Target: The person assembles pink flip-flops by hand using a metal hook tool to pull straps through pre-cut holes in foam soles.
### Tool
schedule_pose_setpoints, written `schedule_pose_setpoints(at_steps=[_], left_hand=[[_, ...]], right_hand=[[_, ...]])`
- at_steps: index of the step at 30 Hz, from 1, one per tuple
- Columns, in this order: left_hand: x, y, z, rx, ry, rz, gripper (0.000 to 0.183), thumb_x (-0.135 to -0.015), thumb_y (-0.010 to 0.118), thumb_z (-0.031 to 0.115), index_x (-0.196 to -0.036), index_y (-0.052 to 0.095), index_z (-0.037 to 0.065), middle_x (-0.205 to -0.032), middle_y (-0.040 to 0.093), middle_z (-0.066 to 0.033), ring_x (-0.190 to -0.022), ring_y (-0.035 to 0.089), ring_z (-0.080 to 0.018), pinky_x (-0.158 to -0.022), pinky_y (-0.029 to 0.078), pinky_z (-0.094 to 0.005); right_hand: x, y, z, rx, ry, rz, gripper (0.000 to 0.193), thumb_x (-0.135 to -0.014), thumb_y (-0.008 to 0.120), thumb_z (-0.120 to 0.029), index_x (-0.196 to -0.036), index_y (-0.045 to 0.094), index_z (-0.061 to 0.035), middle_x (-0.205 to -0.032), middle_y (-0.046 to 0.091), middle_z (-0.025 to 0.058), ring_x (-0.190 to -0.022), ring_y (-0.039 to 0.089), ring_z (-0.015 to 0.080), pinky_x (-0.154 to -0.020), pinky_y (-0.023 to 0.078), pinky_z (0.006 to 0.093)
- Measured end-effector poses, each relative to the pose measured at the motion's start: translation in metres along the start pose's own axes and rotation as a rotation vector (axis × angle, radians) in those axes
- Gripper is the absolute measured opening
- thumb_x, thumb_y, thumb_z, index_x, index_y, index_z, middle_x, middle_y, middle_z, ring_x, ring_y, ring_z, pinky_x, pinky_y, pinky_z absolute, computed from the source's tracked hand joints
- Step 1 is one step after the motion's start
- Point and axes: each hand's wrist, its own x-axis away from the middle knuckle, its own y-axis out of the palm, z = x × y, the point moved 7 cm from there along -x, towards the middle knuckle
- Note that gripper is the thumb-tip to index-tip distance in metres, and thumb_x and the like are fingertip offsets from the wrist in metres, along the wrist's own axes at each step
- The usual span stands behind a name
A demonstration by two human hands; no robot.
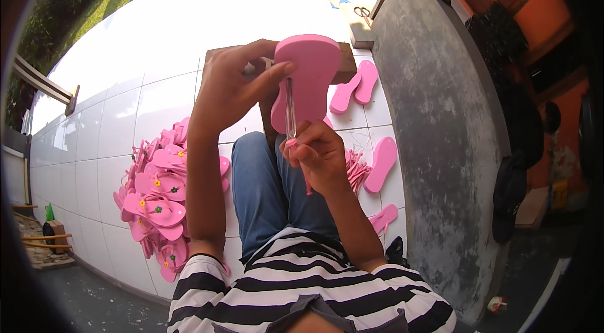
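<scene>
A pink flip-flop sole [308, 75] stands on end in front of me, its flat face toward me. My left hand [236, 84] is closed on the sole's left edge, thumb across the face. Below the thumb a slim metal tool with a long narrow loop [290, 106] runs down along the sole. At its lower end my right hand [319, 154] pinches a thin pink flip-flop strap [291, 143]; a tail of it hangs under the fingers. Whether the strap is hooked into the loop I cannot tell. The tool's upper end is hidden by my left hand.
Behind the sole is a wooden block [348, 64]. Finished flip-flops [157, 207] with flower trims lie piled at left. Loose soles [380, 164] and a bundle of pink straps [357, 171] are on the tiles at right, beside a grey concrete ledge [434, 144]. Scissors [362, 13] rest farther off.
</scene>
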Motion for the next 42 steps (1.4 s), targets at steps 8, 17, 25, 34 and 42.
schedule_pose_setpoints(at_steps=[8, 17, 25, 34, 42], left_hand=[[0.000, 0.004, 0.004, 0.087, 0.066, 0.021, 0.022, -0.091, 0.065, 0.017, -0.098, 0.067, -0.004, -0.073, 0.068, -0.0070, -0.067, 0.063, -0.0099, -0.063, 0.051, -0.0264], [-0.003, -0.005, -0.006, 0.072, 0.057, 0.113, 0.030, -0.090, 0.069, 0.030, -0.098, 0.072, 0.002, -0.076, 0.071, -0.0070, -0.070, 0.065, -0.0099, -0.066, 0.051, -0.0276], [0.020, 0.008, 0.008, 0.002, 0.062, 0.309, 0.025, -0.091, 0.068, 0.024, -0.096, 0.070, 0.000, -0.072, 0.068, -0.0067, -0.065, 0.059, -0.0074, -0.058, 0.046, -0.0258], [0.074, 0.025, 0.020, 0.089, 0.137, 0.440, 0.021, -0.094, 0.064, 0.018, -0.104, 0.067, 0.000, -0.078, 0.063, -0.0057, -0.068, 0.050, -0.0112, -0.062, 0.041, -0.0271], [0.045, 0.053, 0.021, 0.671, 0.068, 0.012, 0.037, -0.102, 0.050, 0.033, -0.113, 0.062, -0.001, -0.095, 0.065, -0.0047, -0.089, 0.058, -0.0110, -0.079, 0.047, -0.0270]], right_hand=[[-0.008, -0.020, 0.010, 0.030, 0.138, 0.088, 0.024, -0.092, 0.069, -0.023, -0.087, 0.053, -0.0053, -0.076, 0.049, 0.0013, -0.055, 0.036, 0.0084, -0.054, 0.029, 0.0259], [-0.015, -0.015, 0.013, -0.103, 0.190, 0.031, 0.014, -0.093, 0.068, -0.016, -0.090, 0.060, -0.0052, -0.069, 0.049, -0.0040, -0.058, 0.039, 0.0040, -0.052, 0.030, 0.0210], [-0.022, -0.018, 0.021, -0.169, 0.141, 0.098, 0.014, -0.090, 0.071, -0.016, -0.094, 0.063, -0.0043, -0.073, 0.054, -0.0033, -0.057, 0.039, 0.0039, -0.052, 0.030, 0.0207], [0.010, -0.018, -0.045, 0.675, -0.031, 0.302, 0.018, -0.092, 0.067, -0.015, -0.101, 0.059, -0.0015, -0.097, 0.061, 0.0069, -0.083, 0.058, 0.0153, -0.082, 0.048, 0.0285], [-0.049, -0.001, -0.065, 0.589, -0.064, -0.050, 0.051, -0.088, 0.071, -0.018, -0.133, 0.051, -0.0039, -0.127, 0.056, 0.0123, -0.117, 0.056, 0.0210, -0.097, 0.048, 0.0361]])
